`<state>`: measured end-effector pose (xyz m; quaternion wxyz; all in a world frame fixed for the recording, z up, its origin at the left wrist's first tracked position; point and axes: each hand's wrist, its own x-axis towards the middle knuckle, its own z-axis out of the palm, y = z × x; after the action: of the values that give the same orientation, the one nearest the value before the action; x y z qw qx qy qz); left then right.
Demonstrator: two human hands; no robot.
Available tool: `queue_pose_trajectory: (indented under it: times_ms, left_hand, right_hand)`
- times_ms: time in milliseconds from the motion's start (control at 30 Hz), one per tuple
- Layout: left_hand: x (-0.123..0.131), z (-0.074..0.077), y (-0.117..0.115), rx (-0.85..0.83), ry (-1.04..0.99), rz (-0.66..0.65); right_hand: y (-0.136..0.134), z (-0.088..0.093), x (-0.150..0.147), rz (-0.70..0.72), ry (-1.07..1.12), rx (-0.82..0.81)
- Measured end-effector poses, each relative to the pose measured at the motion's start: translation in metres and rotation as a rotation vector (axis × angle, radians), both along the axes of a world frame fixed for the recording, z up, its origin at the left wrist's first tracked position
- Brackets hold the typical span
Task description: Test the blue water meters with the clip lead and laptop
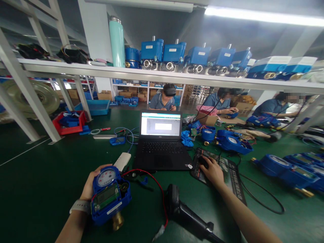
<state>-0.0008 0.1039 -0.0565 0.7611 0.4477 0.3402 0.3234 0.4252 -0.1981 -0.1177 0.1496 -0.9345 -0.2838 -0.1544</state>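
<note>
My left hand is wrapped round the left side of a blue water meter with a round dial, a small display on a green circuit board and a brass fitting below; most of the fingers are hidden behind it. A red wire runs from near the meter across the bench. My right hand rests over a black computer mouse on a dark printed mouse pad. Between the hands stands a black laptop, its screen lit with a white box. A black barcode scanner lies in front of it.
Pliers and a white device lie left of the laptop. More blue meters crowd the right side. A red bin stands at the left. Overhead, a shelf carries meters and a flask. Several co-workers sit opposite.
</note>
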Motion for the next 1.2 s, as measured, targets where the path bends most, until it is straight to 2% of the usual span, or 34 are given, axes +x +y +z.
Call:
queue_pose_trajectory:
  times_ms: [167, 533, 833, 1067, 1200]
  left_hand:
    - [0.0, 0.002, 0.001, 0.003, -0.002, -0.009]
    - [0.004, 0.008, -0.011, 0.024, 0.012, 0.067]
    - [0.003, 0.006, -0.009, 0.009, 0.014, 0.064]
    - [0.004, 0.008, -0.008, 0.072, 0.024, 0.03]
    - [0.001, 0.017, -0.013, 0.198, 0.044, 0.161]
  right_hand:
    - [0.0, -0.001, 0.001, 0.003, -0.002, 0.014]
    - [0.0, -0.001, 0.0, -0.006, 0.006, -0.01]
    - [0.0, 0.001, -0.002, -0.009, 0.023, -0.011]
    - [-0.001, -0.001, 0.001, 0.0, -0.017, 0.032]
    - [-0.003, -0.005, 0.005, -0.001, -0.009, 0.023]
